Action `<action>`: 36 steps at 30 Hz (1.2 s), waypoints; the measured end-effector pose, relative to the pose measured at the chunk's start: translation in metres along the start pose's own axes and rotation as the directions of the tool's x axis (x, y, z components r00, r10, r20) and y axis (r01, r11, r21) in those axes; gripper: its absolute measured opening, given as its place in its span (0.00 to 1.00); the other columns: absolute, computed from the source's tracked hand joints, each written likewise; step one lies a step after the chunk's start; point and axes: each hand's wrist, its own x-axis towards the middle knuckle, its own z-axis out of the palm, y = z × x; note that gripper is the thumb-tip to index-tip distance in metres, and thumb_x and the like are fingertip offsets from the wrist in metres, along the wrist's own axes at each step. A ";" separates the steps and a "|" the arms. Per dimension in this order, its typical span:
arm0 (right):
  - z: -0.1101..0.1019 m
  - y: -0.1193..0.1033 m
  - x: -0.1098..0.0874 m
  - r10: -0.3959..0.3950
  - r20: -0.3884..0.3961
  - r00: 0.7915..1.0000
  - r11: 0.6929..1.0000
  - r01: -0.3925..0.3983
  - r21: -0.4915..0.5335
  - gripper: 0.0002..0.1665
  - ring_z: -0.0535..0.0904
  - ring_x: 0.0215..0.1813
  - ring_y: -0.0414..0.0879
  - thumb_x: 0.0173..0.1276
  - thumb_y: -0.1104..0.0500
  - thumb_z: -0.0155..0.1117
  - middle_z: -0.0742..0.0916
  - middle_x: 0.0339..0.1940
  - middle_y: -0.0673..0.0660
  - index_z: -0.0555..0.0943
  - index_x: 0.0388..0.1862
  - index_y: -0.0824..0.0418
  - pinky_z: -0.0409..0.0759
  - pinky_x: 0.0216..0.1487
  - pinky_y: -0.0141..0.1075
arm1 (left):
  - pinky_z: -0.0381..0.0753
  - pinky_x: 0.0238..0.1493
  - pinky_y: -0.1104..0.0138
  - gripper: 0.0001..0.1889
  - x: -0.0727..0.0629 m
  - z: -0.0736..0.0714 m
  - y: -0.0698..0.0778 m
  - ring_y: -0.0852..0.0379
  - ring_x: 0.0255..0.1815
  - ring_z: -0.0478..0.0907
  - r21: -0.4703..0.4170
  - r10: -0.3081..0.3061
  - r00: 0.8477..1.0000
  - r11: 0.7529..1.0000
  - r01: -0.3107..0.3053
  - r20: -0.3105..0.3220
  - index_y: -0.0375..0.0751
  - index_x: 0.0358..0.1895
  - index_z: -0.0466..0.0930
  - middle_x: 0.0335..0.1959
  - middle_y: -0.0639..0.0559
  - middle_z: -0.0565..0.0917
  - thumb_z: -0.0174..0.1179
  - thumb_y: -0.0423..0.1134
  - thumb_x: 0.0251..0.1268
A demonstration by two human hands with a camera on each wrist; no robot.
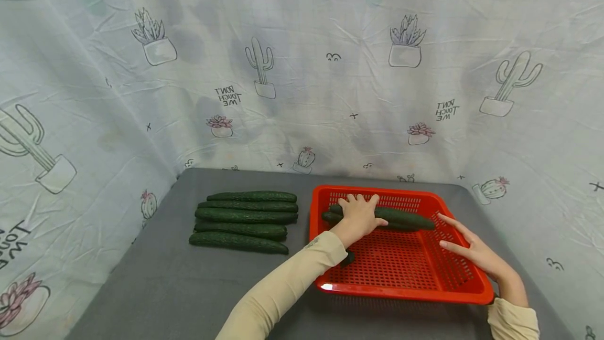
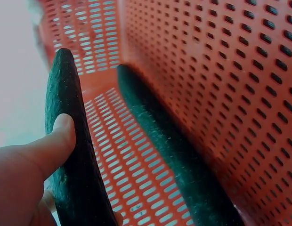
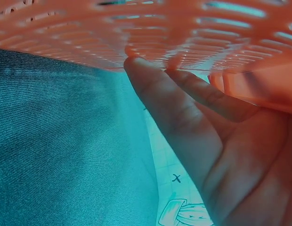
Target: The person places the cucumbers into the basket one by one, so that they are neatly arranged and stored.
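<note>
My left hand (image 1: 358,218) reaches into a red plastic basket (image 1: 401,295) and grips a dark green cucumber (image 2: 73,146), thumb along its near side. A second cucumber (image 2: 169,150) lies beside it along the basket's perforated wall. Under my left forearm, the dark end of another cucumber (image 1: 348,259) shows inside the basket. My right hand (image 1: 481,256) holds the basket's right side; a finger and thumb show over the rim. From the right wrist, other fingers (image 3: 169,108) reach against the basket's slotted outer surface.
Several cucumbers (image 1: 245,216) lie side by side on the grey tabletop (image 1: 165,282), left of the basket. A pale cloth (image 1: 302,67) printed with potted cacti hangs behind the table and along both sides.
</note>
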 end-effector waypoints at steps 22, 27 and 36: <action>0.001 0.003 0.002 0.022 0.005 1.000 1.000 -0.022 -0.008 0.36 0.48 0.58 0.13 0.71 0.56 0.53 0.56 0.74 0.52 0.52 0.74 0.50 0.54 0.53 0.67 | 0.66 0.58 0.54 0.27 0.004 0.032 0.006 0.49 0.62 0.64 0.143 -0.016 0.999 0.990 0.009 0.050 0.63 0.52 0.59 0.57 0.52 0.70 0.44 0.72 0.55; 0.000 0.003 0.001 0.026 0.002 1.000 1.000 -0.026 -0.010 0.36 0.49 0.58 0.13 0.71 0.56 0.53 0.56 0.74 0.52 0.52 0.74 0.49 0.55 0.53 0.67 | 0.65 0.58 0.55 0.25 0.003 0.035 0.006 0.50 0.60 0.64 0.185 -0.003 1.000 0.983 -0.001 0.020 0.63 0.51 0.59 0.53 0.54 0.69 0.43 0.72 0.56; 0.001 0.003 0.001 0.031 0.007 1.000 0.999 -0.031 0.009 0.36 0.49 0.58 0.14 0.71 0.55 0.52 0.56 0.74 0.55 0.51 0.74 0.50 0.55 0.54 0.67 | 0.63 0.62 0.55 0.25 0.004 0.040 0.004 0.55 0.60 0.63 0.284 0.031 0.998 0.958 -0.046 0.058 0.65 0.53 0.57 0.54 0.58 0.69 0.44 0.71 0.57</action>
